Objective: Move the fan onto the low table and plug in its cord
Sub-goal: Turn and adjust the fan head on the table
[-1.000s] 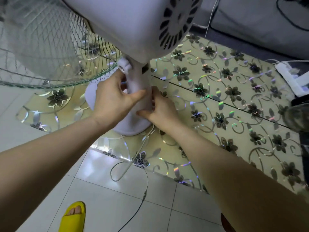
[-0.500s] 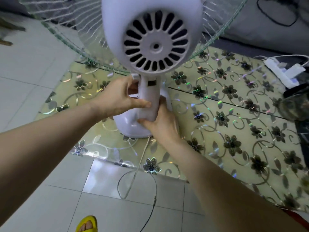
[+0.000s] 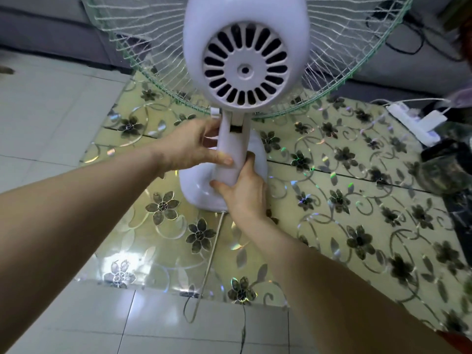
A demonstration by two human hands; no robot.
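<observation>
A white fan (image 3: 245, 60) with a green-rimmed wire cage stands upright on the low table (image 3: 332, 226), its back facing me and its round base near the table's left front. My left hand (image 3: 189, 146) grips the fan's neck from the left, thumb across the stem. Lower down, my right hand (image 3: 245, 192) grips the same stem from the right, just above the base. The fan's white cord (image 3: 212, 254) runs from the base over the table's front edge and loops on the floor. Its plug is not visible.
The table has a yellow flower-patterned glossy top. A white power strip (image 3: 413, 121) with plugged-in adapters lies at its far right, beside a dark glass jar (image 3: 444, 172). A grey sofa stands behind. White tiled floor lies left and in front, with a thin dark cable.
The fan has swung round so its back faces me squarely and its base sits further in on the table. Both hands have kept their grip on the stem.
</observation>
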